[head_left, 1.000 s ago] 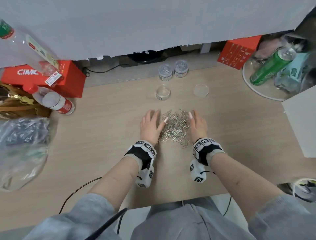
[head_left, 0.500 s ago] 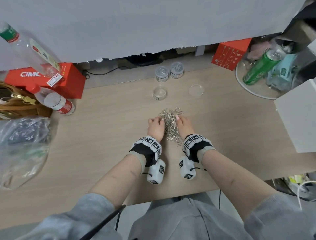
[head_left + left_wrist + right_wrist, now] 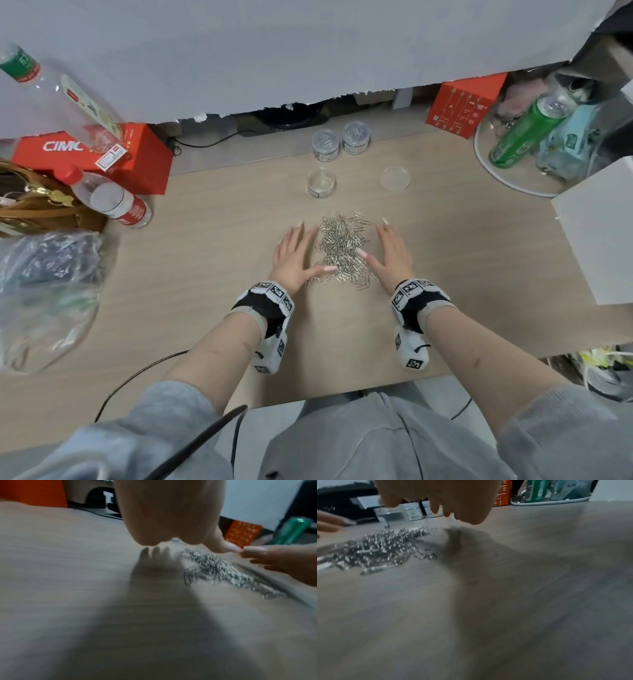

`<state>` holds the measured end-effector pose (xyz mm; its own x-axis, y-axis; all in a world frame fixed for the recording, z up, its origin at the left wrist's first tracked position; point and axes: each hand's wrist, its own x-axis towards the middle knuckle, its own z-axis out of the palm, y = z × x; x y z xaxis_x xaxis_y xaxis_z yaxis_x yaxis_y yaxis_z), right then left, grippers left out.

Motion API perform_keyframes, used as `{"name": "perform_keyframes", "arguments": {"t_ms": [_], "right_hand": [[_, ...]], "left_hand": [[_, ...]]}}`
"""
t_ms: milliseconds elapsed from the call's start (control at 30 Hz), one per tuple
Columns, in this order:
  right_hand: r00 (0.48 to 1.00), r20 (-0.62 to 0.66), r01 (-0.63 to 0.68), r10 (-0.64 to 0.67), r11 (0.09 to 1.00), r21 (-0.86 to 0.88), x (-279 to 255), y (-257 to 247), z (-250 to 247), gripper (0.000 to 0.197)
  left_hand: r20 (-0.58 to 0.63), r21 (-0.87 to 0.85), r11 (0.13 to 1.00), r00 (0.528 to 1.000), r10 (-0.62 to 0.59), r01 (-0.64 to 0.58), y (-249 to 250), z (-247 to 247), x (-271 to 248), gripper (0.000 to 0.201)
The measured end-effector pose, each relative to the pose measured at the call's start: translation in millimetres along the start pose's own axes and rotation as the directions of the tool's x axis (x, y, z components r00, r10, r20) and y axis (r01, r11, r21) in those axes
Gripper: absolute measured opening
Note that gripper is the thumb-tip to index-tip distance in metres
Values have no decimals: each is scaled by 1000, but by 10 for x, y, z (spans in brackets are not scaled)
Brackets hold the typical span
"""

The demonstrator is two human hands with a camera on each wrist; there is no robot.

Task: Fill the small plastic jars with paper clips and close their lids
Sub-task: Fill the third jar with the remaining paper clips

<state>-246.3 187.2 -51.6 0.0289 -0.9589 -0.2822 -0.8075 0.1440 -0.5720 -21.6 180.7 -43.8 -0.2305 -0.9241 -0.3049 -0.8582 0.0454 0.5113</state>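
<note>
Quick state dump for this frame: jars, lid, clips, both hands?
open jar: upright, lid off, empty
loose lid: flat on the desk, right of the open jar
two back jars: closed, paper clips inside
paper clip pile: loose on the desk between the hands
left hand: open, fingers straight, at the pile's left edge
right hand: open, at the pile's right edge

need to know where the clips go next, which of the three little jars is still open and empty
The front jar, nearest the paper clip pile. It has no lid and looks empty; the two jars behind it are lidded and hold clips.
</note>
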Motion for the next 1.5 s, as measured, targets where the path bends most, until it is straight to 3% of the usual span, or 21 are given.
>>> {"name": "perform_keyframes", "arguments": {"t_ms": [67,133,300,600,800,967,1133,1333,1500], "right_hand": [[990,140,36,-20,993,-116,-87,-6,25,98],[971,237,96,-31,959,-268,-152,-6,49,108],[959,281,158,-41,900,-407,-194,-16,115,128],[973,206,184,-109,902,-391,231,-131,158,118],[961,233,218,-151,930,-296,441,-145,-3,110],[967,174,225,-188,948,-227,510,-134,-37,83],[959,149,253,-239,964,-83,640,-102,-36,61],[932,172,345,-318,925,-161,658,-74,-8,42],[896,238,429,-376,870,-242,660,-116,-38,44]], "left_hand": [[86,126,991,996,26,-37,-37,75,-64,113],[101,256,965,994,35,-60,-99,143,-112,122],[48,409,903,992,120,-129,-194,293,-169,115],[-45,398,911,989,139,-110,-63,359,179,102],[-44,417,897,983,180,-145,24,315,411,100],[20,411,888,976,218,-207,115,297,526,89],[-77,388,893,958,278,-228,264,317,575,73],[-135,361,907,950,280,-216,306,357,596,60],[-43,422,881,966,255,-214,322,345,653,55]]}}
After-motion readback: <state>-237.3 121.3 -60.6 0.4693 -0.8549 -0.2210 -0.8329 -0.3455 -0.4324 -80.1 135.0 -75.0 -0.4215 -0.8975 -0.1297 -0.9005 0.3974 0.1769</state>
